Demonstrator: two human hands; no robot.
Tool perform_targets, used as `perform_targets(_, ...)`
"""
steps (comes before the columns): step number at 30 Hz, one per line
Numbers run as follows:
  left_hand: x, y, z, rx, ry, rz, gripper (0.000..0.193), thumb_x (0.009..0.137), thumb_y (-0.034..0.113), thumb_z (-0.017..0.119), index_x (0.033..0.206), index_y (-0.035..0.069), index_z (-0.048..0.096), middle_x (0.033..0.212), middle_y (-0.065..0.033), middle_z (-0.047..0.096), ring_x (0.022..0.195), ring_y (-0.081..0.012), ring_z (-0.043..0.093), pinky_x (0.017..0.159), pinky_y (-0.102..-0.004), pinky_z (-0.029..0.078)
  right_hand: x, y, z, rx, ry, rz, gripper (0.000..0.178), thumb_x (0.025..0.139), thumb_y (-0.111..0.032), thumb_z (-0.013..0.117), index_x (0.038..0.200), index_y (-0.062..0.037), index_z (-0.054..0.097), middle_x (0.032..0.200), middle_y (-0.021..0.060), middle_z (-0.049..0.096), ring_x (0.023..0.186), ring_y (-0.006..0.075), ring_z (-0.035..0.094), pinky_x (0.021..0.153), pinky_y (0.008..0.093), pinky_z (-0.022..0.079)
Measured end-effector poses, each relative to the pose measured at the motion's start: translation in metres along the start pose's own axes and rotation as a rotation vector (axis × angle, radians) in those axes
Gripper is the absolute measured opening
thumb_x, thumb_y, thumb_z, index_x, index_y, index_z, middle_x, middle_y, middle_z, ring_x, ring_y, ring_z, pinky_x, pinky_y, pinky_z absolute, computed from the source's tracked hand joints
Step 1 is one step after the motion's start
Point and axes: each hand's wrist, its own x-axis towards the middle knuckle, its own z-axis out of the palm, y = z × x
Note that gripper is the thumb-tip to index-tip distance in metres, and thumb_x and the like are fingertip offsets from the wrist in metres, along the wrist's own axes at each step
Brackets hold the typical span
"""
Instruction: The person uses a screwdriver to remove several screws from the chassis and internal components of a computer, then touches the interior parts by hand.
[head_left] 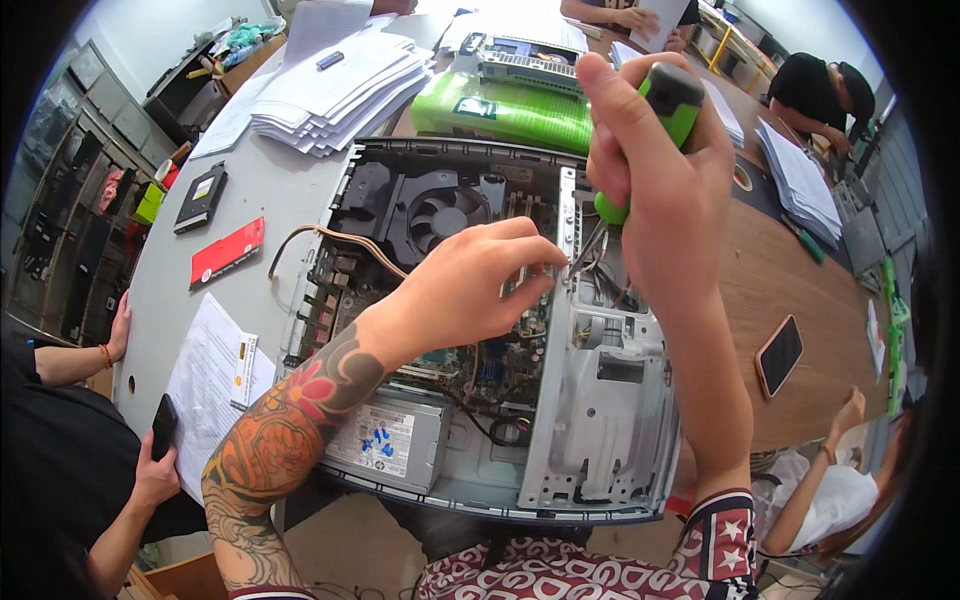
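Note:
An open desktop computer case (pixel 600 430) lies on the table, its fan (pixel 445 215), motherboard and grey power supply (pixel 385 440) exposed. My left hand (pixel 470 285) reaches into the case from the lower left, fingertips pinching at something small beside the metal drive bracket; what they touch is hidden. Above the case's right side, my right hand (pixel 655 190) is wrapped around a green-and-black screwdriver (pixel 660 110), held upright with its tip pointing down into the case.
A green package (pixel 500 110) and stacked papers (pixel 335 90) lie behind the case. On the left are a red card (pixel 228 250), a black drive (pixel 202 198) and paper sheets (pixel 210 375). A phone (pixel 779 355) rests on the wooden table at right. Other people sit around.

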Motion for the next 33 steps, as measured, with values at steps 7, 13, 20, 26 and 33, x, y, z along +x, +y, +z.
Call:
perform_targets(7, 0.0, 0.006, -0.005, 0.036, -0.002, 0.003, 0.019, 0.086, 0.002, 0.07, 0.105, 0.002, 0.069, 0.091, -0.0115, 0.064, 0.081, -0.0295, 0.065, 0.072, -0.0373, 0.052, -0.012, -0.006, 0.002, 0.115, -0.002, 0.038, 0.02, 0.091, -0.012, 0.074, 0.092, -0.0054, 0.055, 0.075, -0.0041, 0.055, 0.06, 0.0007, 0.047, 0.051, 0.0191, 0.036)
perform_targets(13, -0.001, 0.0, 0.001, 0.041, 0.068, 0.08, 0.014, 0.087, 0.008, 0.068, 0.101, 0.008, 0.069, 0.09, -0.0098, 0.063, 0.081, -0.0307, 0.065, 0.071, -0.0408, 0.053, -0.016, -0.014, 0.003, 0.002, -0.078, 0.038, 0.018, 0.093, -0.011, 0.071, 0.093, -0.0074, 0.053, 0.069, -0.0008, 0.054, 0.052, 0.0035, 0.046, 0.048, 0.0202, 0.036)
perform_targets(20, -0.003, 0.012, -0.009, -0.08, 0.022, -0.096, 0.018, 0.089, 0.011, 0.067, 0.104, 0.001, 0.066, 0.101, -0.0195, 0.067, 0.094, -0.0408, 0.064, 0.08, -0.0459, 0.052, -0.006, -0.021, -0.001, 0.106, -0.665, 0.145, 0.029, 0.082, -0.018, 0.079, 0.068, -0.0062, 0.056, 0.063, -0.0049, 0.05, 0.058, 0.0035, 0.044, 0.052, 0.0221, 0.03)
perform_targets(26, -0.002, 0.005, -0.003, 0.037, 0.033, 0.011, 0.016, 0.087, 0.007, 0.067, 0.102, 0.005, 0.068, 0.091, -0.0099, 0.064, 0.082, -0.0302, 0.066, 0.072, -0.0405, 0.052, -0.007, -0.008, 0.002, 0.145, -0.346, 0.071, 0.024, 0.089, -0.015, 0.074, 0.076, -0.0072, 0.055, 0.06, -0.0062, 0.046, 0.05, 0.0023, 0.039, 0.045, 0.0227, 0.026)
perform_targets(33, 0.001, 0.002, -0.003, 0.061, 0.032, 0.013, 0.018, 0.086, 0.0, 0.069, 0.104, 0.002, 0.069, 0.086, -0.0085, 0.063, 0.075, -0.0207, 0.066, 0.067, -0.0331, 0.052, -0.013, 0.004, -0.006, 0.206, 0.013, 0.153, 0.024, 0.092, -0.015, 0.073, 0.077, -0.0074, 0.056, 0.059, -0.0056, 0.053, 0.045, 0.0022, 0.046, 0.041, 0.0212, 0.033)
